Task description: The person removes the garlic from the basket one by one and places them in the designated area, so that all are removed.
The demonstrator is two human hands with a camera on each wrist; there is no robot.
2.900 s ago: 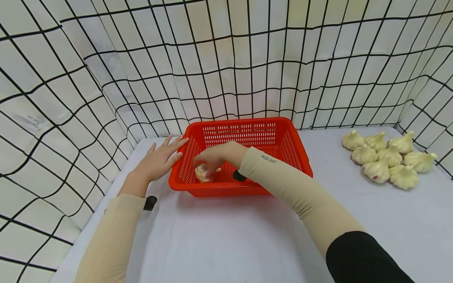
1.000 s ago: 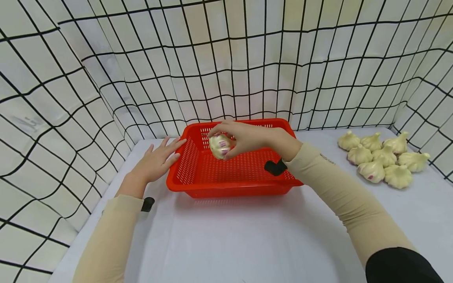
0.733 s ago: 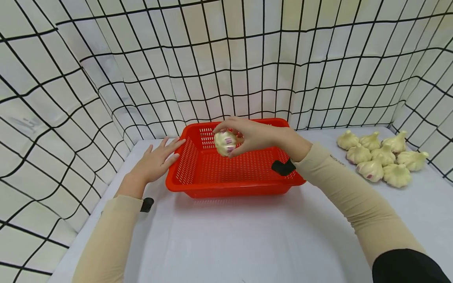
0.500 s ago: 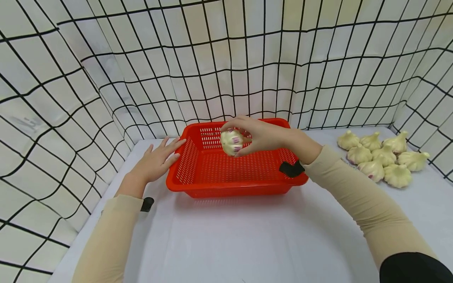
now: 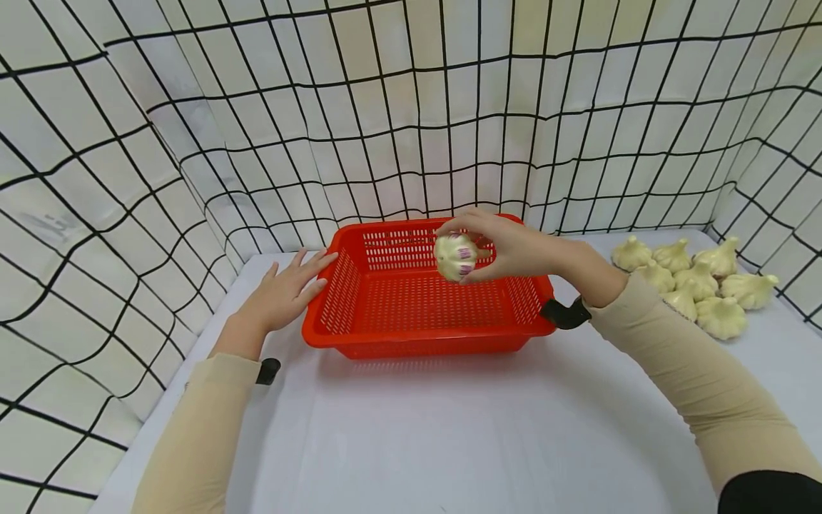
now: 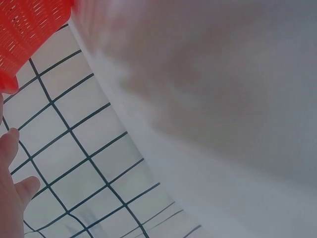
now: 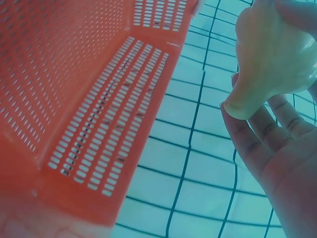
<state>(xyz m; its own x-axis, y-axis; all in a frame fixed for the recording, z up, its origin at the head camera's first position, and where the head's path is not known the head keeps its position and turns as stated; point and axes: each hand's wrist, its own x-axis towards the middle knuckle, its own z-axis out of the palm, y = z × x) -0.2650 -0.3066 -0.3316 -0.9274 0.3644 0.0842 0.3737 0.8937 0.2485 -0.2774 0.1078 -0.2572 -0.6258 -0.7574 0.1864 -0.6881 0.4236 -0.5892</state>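
Note:
Raised over the red plastic basket [image 5: 424, 343], my right hand [image 5: 514, 246] grips a garlic bulb [image 5: 454, 257] between thumb and fingers. The bulb is cream with purple streaks, its stem pointing toward the palm. In the right wrist view the same garlic bulb [image 7: 272, 54] sits among the curled fingers, beside the basket wall [image 7: 114, 109]. My left hand [image 5: 276, 293] lies with straight, spread fingers, their tips on the basket's left rim. Only part of the left hand [image 6: 12, 183] shows in the left wrist view. No other bulb shows in the basket.
A cluster of several garlic bulbs [image 5: 703, 282] sits at the right on the white tabletop [image 5: 385, 428]. Black grid netting [image 5: 424, 128] over white sheets encloses the table at the back and both sides.
My right hand has lifted the garlic bulb from the basket's left end, then carried it rightward above the basket. My left hand has stayed at the left rim.

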